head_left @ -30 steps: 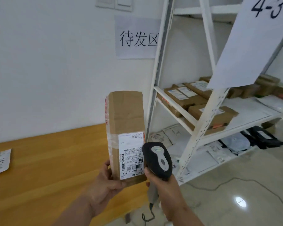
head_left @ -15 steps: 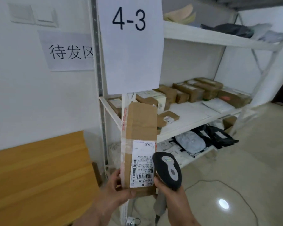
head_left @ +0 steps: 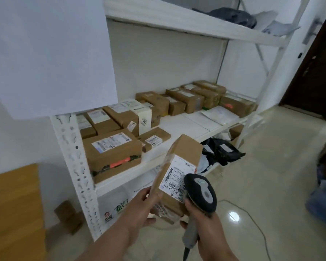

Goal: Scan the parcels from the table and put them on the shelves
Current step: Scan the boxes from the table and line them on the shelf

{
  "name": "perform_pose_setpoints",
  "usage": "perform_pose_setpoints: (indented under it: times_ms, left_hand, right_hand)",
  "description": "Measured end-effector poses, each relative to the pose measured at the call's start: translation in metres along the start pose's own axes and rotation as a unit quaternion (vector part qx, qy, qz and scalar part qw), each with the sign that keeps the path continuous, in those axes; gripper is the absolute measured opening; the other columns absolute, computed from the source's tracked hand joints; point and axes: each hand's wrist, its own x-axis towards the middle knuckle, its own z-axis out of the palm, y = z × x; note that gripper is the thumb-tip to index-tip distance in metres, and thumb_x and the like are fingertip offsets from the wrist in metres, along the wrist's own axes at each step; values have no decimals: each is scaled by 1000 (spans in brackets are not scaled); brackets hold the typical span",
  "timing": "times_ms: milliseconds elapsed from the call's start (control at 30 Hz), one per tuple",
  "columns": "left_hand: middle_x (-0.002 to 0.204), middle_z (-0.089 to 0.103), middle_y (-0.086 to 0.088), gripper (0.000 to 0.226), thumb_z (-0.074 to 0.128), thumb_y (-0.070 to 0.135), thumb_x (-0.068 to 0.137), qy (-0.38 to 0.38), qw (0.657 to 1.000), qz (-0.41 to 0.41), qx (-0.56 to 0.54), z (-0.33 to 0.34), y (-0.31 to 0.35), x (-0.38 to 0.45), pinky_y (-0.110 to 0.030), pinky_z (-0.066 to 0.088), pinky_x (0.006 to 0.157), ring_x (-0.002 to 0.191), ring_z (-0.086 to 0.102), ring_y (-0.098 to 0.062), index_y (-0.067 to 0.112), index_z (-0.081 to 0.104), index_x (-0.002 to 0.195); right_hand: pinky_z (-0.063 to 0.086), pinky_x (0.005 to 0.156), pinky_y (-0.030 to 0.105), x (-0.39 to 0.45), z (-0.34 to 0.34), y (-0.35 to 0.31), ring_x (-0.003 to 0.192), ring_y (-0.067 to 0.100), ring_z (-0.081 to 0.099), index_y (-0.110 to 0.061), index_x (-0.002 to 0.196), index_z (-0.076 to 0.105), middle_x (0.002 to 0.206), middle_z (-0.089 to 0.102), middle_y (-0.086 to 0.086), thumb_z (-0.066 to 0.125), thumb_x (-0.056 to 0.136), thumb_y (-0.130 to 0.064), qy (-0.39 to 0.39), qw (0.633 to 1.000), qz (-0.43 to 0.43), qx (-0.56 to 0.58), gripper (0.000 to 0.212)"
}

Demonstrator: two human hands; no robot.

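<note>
My left hand (head_left: pixel 141 208) grips a long brown cardboard parcel (head_left: pixel 184 153) by its lower end, tilted to the right, its white barcode label facing me. My right hand (head_left: pixel 201 219) holds a black and grey barcode scanner (head_left: pixel 200 193) with its head just beside the label. The parcel hangs in front of the white metal shelf unit (head_left: pixel 201 129), just below and in front of the middle shelf's front edge. Several brown boxes lie on that shelf, the largest (head_left: pixel 111 149) at its near left corner.
A large white paper sign (head_left: pixel 51 53) hangs on the rack's left post (head_left: pixel 77 166). Black bags (head_left: pixel 222 149) and white mailers lie on the bottom shelf. The wooden table's corner (head_left: pixel 13 210) is at lower left. A cable crosses the tiled floor; a dark door (head_left: pixel 312 68) stands right.
My view has swung right from the table to the shelves and come closer. The parcel has tipped from upright to leaning right, still held with the scanner beside its label.
</note>
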Motion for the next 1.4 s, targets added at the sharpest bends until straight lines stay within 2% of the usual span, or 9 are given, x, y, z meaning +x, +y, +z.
perform_pose_setpoints:
  times_ms: [333, 500, 733, 833, 1000, 1133, 1267, 1333, 1400]
  left_hand:
    - [106, 71, 0, 34, 63, 53, 88, -34, 999, -12, 38, 42, 68, 139, -38, 57, 86, 97, 68, -19, 32, 60, 114]
    - [99, 73, -8, 28, 61, 51, 91, -30, 997, -18, 63, 54, 105, 191, -42, 56, 88, 92, 69, -22, 27, 66, 104]
    - [90, 77, -3, 33, 60, 53, 90, 14, 996, -37, 76, 73, 160, 288, -43, 55, 94, 93, 71, -24, 24, 71, 102]
    - [83, 75, -1, 38, 60, 54, 89, 30, 995, -52, 84, 82, 185, 337, -34, 53, 81, 80, 68, -21, 20, 75, 96]
    - [101, 76, -7, 49, 65, 60, 78, 55, 989, -90, 101, 91, 217, 408, -42, 51, 100, 98, 68, -25, 20, 76, 104]
    - [115, 66, -3, 49, 60, 44, 95, 116, 986, -57, 102, 99, 230, 453, -37, 55, 93, 99, 62, -19, 17, 56, 136]
    - [161, 21, -6, 83, 59, 52, 92, 165, 913, -15, 374, 106, 221, 477, -40, 36, 112, 139, 33, -26, 32, 12, 157]
    - [164, -1, 5, 93, 57, 71, 82, 111, 844, 10, 525, 112, 204, 489, -49, 20, 121, 151, 2, -29, 44, 5, 155]
    - [165, 1, 7, 82, 48, 71, 85, 82, 796, 41, 599, 117, 188, 500, -51, 19, 121, 151, -4, -28, 49, 10, 153]
  right_hand:
    - [57, 74, 44, 128, 5, -56, 97, 30, 72, -19, 113, 68, 103, 77, 8, 89, 63, -27, 13, 1000, -14, -14, 55]
    - [56, 86, 51, 184, 11, -81, 99, 32, 70, -22, 108, 67, 101, 75, 6, 75, 87, -15, -7, 1000, -11, -13, 23]
    - [54, 92, 54, 290, 26, -120, 99, 34, 70, -17, 108, 71, 102, 76, 10, 71, 89, -13, -51, 998, -21, -27, 19]
    - [55, 90, 52, 340, 33, -139, 95, 30, 72, -15, 104, 71, 98, 76, 9, 73, 89, -12, -75, 996, -11, -41, 16]
    - [55, 84, 49, 419, 41, -168, 85, 27, 69, -12, 97, 71, 88, 75, 5, 75, 85, -6, -114, 991, 34, -63, 14]
    - [54, 86, 52, 469, 48, -175, 77, 27, 64, -12, 86, 68, 71, 73, 2, 75, 84, -2, -145, 984, 69, -80, 13]
    - [48, 61, 39, 502, 57, -168, 68, 27, 60, -2, 97, 70, 63, 72, 5, 74, 86, -1, -129, 983, 90, -91, 13]
    - [47, 57, 36, 513, 61, -164, 67, 27, 60, 1, 100, 71, 66, 72, 9, 75, 86, -2, -117, 985, 95, -87, 16]
    - [48, 58, 36, 521, 64, -162, 66, 27, 61, -1, 99, 72, 67, 72, 11, 77, 85, -7, -121, 984, 94, -90, 16]
